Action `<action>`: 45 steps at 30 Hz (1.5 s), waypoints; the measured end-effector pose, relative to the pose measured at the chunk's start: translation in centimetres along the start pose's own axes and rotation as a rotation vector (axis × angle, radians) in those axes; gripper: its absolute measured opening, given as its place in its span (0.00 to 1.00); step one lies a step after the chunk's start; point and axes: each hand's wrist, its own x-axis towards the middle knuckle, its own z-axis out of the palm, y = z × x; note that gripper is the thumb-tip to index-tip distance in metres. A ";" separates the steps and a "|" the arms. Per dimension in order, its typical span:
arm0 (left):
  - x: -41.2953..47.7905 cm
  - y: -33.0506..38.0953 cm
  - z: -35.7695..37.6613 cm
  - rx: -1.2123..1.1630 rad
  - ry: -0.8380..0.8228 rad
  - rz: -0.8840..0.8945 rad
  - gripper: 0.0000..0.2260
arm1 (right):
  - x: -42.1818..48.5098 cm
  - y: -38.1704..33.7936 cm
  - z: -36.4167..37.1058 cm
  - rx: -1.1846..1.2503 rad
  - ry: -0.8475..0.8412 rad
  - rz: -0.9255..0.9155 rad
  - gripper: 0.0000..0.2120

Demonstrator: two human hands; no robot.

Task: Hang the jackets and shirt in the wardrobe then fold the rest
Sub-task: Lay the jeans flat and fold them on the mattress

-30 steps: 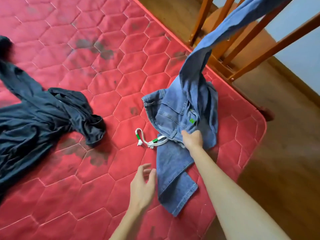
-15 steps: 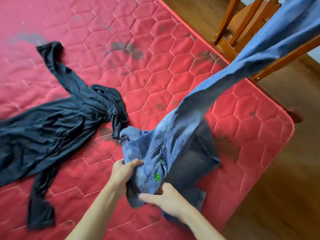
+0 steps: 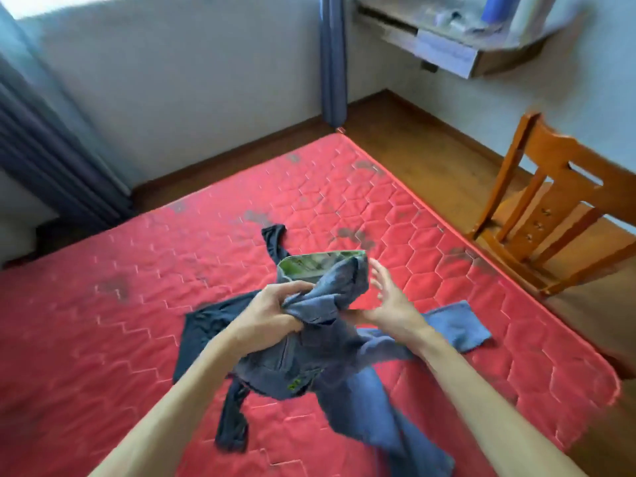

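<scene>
Jeans (image 3: 330, 352) waist has risen in left hand (image 3: 272, 315); leg (image 3: 457, 325) inside mattress (image 3: 499, 280) edge.

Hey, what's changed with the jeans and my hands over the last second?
The left hand took hold of the jeans at the waist and lifted them; the right hand opened beside them. The flung leg dropped onto the mattress. The dark garment stayed put.

Green mark (image 3: 295, 385) on jeans (image 3: 347, 390), apparently illegible
</scene>
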 end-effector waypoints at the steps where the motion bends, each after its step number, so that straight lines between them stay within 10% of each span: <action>1: -1.2 1.9 -1.5 0.032 -0.025 0.050 0.23 | -0.1 -2.6 0.1 -0.019 -0.058 -0.069 0.43; 8: -10.1 12.1 -11.4 0.306 0.182 0.240 0.33 | -3.6 -18.6 0.8 0.067 -0.092 -0.371 0.18; 13: -15.9 16.3 -16.6 0.812 0.289 0.065 0.50 | -6.6 -28.7 1.8 0.090 -0.133 -0.623 0.18; 20: -21.7 17.5 -23.3 0.860 0.460 -0.191 0.24 | -9.6 -36.2 2.6 0.142 -0.261 -0.706 0.19; 24: -22.7 17.2 -25.6 0.817 0.621 -0.064 0.20 | -11.0 -38.3 2.2 0.065 -0.355 -0.703 0.11; 29: -23.4 17.9 -27.3 0.704 0.862 0.130 0.15 | -11.8 -40.3 1.0 -0.103 -0.426 -0.712 0.29; 32: -23.3 18.7 -26.2 0.664 0.983 0.218 0.14 | -12.4 -40.2 1.2 -0.174 -0.386 -0.732 0.17; 38: -21.0 23.6 -19.6 0.375 0.491 0.411 0.24 | -13.6 -39.5 5.5 -0.189 -0.305 -0.897 0.10; 45: -20.8 23.0 -20.8 0.425 0.426 0.335 0.12 | -11.9 -37.5 4.8 -0.738 -0.111 -1.020 0.17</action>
